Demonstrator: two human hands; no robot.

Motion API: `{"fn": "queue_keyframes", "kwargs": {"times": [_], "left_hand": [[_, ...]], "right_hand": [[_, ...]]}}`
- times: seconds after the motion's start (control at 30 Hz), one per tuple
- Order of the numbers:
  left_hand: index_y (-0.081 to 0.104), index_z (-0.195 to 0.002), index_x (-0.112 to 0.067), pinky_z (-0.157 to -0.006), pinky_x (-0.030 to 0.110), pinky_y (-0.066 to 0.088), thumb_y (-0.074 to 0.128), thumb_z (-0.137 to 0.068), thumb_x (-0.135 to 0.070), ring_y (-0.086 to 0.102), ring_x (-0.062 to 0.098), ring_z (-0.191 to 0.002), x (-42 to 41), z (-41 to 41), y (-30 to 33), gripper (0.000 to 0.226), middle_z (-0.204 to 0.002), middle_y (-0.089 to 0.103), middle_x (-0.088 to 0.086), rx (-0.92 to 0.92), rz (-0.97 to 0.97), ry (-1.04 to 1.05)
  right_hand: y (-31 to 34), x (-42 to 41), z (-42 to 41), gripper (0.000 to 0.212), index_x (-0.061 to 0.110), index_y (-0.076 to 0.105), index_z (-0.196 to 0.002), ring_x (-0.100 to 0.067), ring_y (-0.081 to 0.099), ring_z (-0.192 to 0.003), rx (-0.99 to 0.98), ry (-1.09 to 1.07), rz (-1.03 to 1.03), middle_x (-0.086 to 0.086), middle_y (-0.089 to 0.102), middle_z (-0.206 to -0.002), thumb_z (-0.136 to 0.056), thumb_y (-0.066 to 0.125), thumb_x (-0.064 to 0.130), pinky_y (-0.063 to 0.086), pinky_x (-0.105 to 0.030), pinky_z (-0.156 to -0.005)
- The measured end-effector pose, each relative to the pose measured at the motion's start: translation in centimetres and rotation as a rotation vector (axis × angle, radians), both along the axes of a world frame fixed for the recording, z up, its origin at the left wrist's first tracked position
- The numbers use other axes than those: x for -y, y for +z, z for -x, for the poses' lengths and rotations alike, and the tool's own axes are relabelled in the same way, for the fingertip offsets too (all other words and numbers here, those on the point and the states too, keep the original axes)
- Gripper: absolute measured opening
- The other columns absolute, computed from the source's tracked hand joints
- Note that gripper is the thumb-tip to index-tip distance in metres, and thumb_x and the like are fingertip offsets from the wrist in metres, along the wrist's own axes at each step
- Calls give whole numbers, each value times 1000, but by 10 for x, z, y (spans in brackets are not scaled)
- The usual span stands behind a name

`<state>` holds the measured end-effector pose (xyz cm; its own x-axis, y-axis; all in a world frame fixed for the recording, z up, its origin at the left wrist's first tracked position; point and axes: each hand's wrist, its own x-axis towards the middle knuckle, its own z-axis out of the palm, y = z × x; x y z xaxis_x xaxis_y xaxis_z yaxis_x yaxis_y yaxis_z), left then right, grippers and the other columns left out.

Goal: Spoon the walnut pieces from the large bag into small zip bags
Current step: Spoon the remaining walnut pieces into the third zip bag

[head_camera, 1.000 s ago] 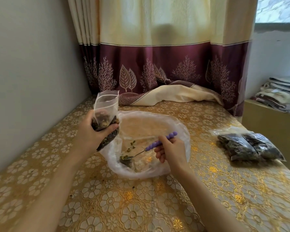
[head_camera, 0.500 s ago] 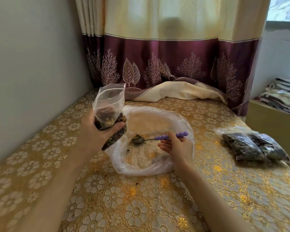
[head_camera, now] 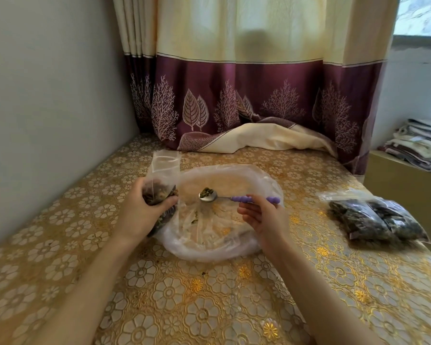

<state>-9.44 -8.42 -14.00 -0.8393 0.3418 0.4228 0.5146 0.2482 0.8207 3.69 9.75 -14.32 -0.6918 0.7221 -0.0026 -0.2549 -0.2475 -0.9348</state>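
Note:
The large clear bag lies open and nearly flat on the table, with only crumbs and a few walnut bits inside. My left hand grips a small zip bag around its filled lower half, its mouth standing open upward. My right hand pinches the purple handle of a metal spoon. The spoon is level above the large bag, its bowl carrying a few walnut pieces, just right of the small bag.
Two filled small bags lie at the table's right side. The table has a gold floral cover. A curtain hangs behind, its hem bunched on the table. A wall stands on the left. Folded cloths sit on a ledge at the right.
The spoon scooped walnut pieces from the bottom of the large bag, rose, and moved left toward the small bag. My left hand kept holding the small bag.

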Motion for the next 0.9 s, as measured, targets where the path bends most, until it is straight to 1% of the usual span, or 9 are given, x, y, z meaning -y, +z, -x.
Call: {"fn": "queue_keyframes", "kwargs": {"times": [0.17,0.27,0.37,0.47,0.57,0.63,0.73,0.8,0.9], "left_hand": [[48,-106,-24,-80,24,38,77,-71,-26,49,8,-89,-2,0,-9,46,-90,48,-23,50,63,-15],[49,-113,-20,-80,23,38,77,-71,-25,50,10,-93,-3,1,-10,50,-94,51,-15,58,82,-19],[50,-113,-18,-80,24,38,78,-71,-26,50,11,-94,-4,1,-11,50,-97,52,-11,61,93,-13],[46,-106,-24,-74,21,37,78,-70,-28,50,7,-90,-5,-1,-12,48,-92,50,-18,66,89,-8],[43,-104,-28,-65,11,34,79,-69,-28,47,-7,-82,-6,-3,-13,50,-91,48,-23,50,87,-7],[43,-104,-28,-63,10,33,79,-69,-27,45,-11,-82,-6,-3,-13,50,-92,49,-23,57,82,-15],[44,-104,-26,-64,9,34,80,-69,-25,46,-11,-83,-6,-4,-13,49,-92,51,-21,65,75,-23],[45,-103,-26,-63,9,34,80,-69,-24,46,-11,-83,-7,-5,-13,48,-92,51,-21,65,70,-22],[45,-100,-26,-62,8,33,80,-68,-26,45,-13,-80,-10,-7,-12,48,-89,50,-23,75,53,-18]], "right_hand": [[26,0,-8,37,11,71,-57,-16,62,-55,-113,-34,-61,-9,71,-65,-90,54,7,50,-18,-48],[46,3,-14,40,11,72,-58,-15,62,-56,-182,-43,-127,-8,71,-65,-92,52,10,50,-18,-49],[59,11,-17,34,9,71,-68,-15,63,-61,-238,-18,-203,-10,73,-74,-94,50,12,50,-18,-52],[63,21,-17,33,11,71,-69,-16,63,-62,-247,32,-264,-8,73,-74,-95,51,14,50,-19,-53],[62,28,-16,31,13,71,-70,-16,64,-63,-232,79,-318,-6,72,-72,-95,52,15,50,-19,-54],[62,31,-15,28,13,71,-74,-16,64,-64,-222,108,-382,-6,73,-75,-95,52,13,51,-20,-54],[62,32,-15,19,11,67,-86,-16,65,-65,-212,165,-513,-6,74,-82,-94,51,5,53,-23,-56],[61,31,-16,19,12,67,-91,-18,65,-69,-199,215,-589,-5,74,-89,-92,52,0,53,-25,-57],[62,26,-18,22,11,66,-98,-17,66,-71,-200,258,-633,1,74,-85,-91,52,-5,53,-25,-57]]}}
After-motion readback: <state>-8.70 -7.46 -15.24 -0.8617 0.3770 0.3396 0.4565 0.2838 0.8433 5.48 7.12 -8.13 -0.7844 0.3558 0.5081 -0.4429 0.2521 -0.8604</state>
